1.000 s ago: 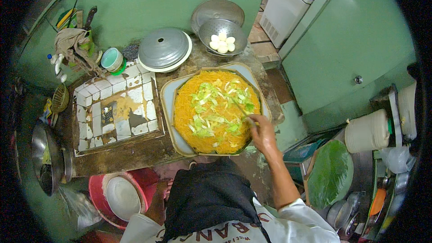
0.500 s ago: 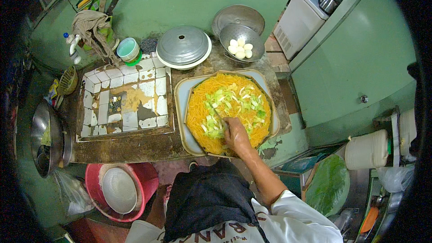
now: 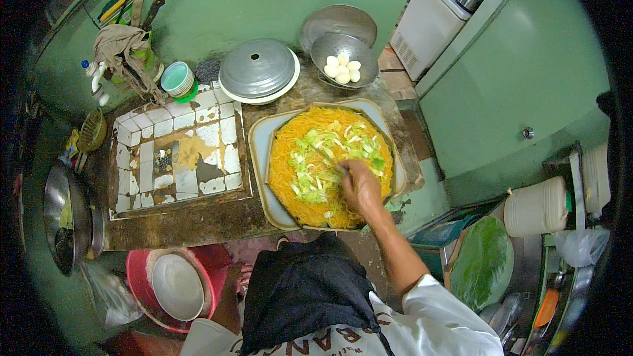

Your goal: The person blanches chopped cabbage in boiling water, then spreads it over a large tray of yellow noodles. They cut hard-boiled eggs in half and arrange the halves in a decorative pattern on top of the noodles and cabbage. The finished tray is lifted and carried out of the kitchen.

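My right hand (image 3: 361,186) is over a broad round bed of orange noodles (image 3: 287,158), its fingers closed around a thin, greyish utensil (image 3: 328,157) whose kind I cannot make out. Chopped pale green cabbage (image 3: 306,175) lies scattered over the middle of the noodles. They fill a many-sided, leaf-lined tray, which rests on a larger pale tray (image 3: 260,158) with a tan rim. On my left side only part of the forearm (image 3: 228,304) shows beside the black apron; my left hand is hidden.
Peeled eggs (image 3: 343,69) sit in a metal colander (image 3: 369,66) behind the tray. Left of it stands a lidded pot (image 3: 257,69). A chipped tiled sink (image 3: 234,128) is at the left, with stacked cups (image 3: 177,78) behind. Below are a red basin (image 3: 214,283) and a large leaf (image 3: 481,264).
My right hand has moved slightly right and up across the noodles, still closed. The whole view has shifted a little, with the counter things now further left.
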The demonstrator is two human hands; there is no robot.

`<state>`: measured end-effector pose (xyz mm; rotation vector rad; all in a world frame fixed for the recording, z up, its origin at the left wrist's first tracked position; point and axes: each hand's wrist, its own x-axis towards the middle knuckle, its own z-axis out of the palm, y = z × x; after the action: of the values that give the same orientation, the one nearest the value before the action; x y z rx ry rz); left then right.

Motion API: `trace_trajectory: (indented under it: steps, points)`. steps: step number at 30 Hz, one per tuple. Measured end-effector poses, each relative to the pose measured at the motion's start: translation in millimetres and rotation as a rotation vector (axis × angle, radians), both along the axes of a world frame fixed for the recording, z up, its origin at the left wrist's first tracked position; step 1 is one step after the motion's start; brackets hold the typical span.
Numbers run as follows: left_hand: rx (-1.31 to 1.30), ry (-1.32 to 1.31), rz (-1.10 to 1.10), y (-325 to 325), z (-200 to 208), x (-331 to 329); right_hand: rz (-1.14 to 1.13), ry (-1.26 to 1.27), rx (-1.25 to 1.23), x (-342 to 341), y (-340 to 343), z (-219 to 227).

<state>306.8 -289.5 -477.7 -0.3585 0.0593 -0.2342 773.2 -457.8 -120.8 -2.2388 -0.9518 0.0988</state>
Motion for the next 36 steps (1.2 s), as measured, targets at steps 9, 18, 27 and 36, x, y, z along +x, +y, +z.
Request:
trace_trajectory:
  steps: [9,18,27,36]
  points:
    - [-0.059,-0.111,-0.037,13,0,22,0.08,-0.035,-0.14,82,32,-2]
    - [0.066,0.161,-0.05,-42,-15,-8,0.12,-0.073,-0.123,93,23,-9]
    - [0.01,0.066,-0.048,-16,-17,11,0.242,0.021,-0.154,57,-23,23]
    - [-0.112,-0.143,-0.157,-8,-32,22,0.439,-0.038,-0.201,22,-65,15]
